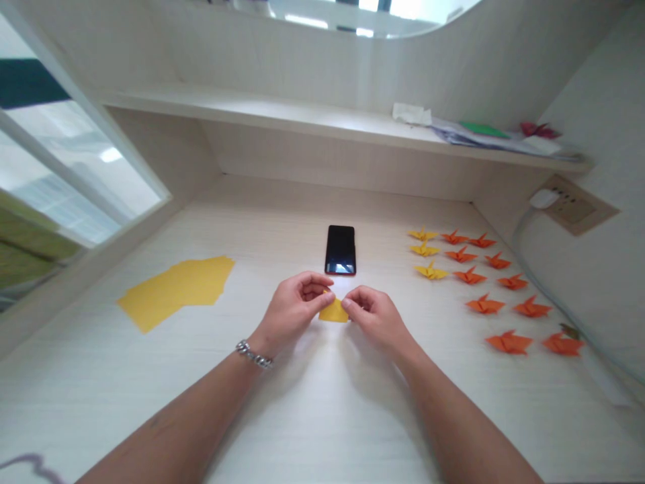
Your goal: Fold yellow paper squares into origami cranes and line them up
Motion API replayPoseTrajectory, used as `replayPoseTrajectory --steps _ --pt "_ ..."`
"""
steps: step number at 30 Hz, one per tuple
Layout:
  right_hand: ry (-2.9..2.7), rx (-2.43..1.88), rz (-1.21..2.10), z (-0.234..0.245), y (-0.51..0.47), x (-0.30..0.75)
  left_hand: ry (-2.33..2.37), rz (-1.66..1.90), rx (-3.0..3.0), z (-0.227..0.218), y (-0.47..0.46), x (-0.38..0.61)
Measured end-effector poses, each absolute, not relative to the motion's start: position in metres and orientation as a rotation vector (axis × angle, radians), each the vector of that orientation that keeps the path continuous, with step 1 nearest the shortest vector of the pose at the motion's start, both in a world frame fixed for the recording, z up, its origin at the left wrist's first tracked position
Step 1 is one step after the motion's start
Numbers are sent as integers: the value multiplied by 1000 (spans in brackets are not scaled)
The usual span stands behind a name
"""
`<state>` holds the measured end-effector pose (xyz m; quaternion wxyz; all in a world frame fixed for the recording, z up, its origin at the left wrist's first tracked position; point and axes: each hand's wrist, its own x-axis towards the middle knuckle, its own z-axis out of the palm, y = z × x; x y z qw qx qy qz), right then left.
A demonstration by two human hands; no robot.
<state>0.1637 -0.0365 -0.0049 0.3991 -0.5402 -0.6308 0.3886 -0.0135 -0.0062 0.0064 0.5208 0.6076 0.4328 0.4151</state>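
A small folded piece of yellow paper [334,312] sits between both hands just above the desk. My left hand [295,306], with a metal bracelet on its wrist, pinches the paper's left edge with curled fingers. My right hand [373,312] pinches the right edge the same way. A black phone [340,249] lies flat on the desk just beyond the hands.
A stack of yellow paper sheets [176,289] lies at the left. Three yellow folded cranes [424,251] and several orange ones [484,304] stand in rows at the right. A shelf [302,117] above holds papers. A wall socket [569,205] with a cable is at far right.
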Motion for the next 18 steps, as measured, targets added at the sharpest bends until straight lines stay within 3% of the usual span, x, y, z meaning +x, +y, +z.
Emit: replayPoseTrajectory --steps 7,18 --pt "-1873 -1401 947 -1 -39 172 1000 536 1862 9 -3 -25" --pt "-1715 -1442 1035 -1 -35 178 974 456 1746 22 6 -41"
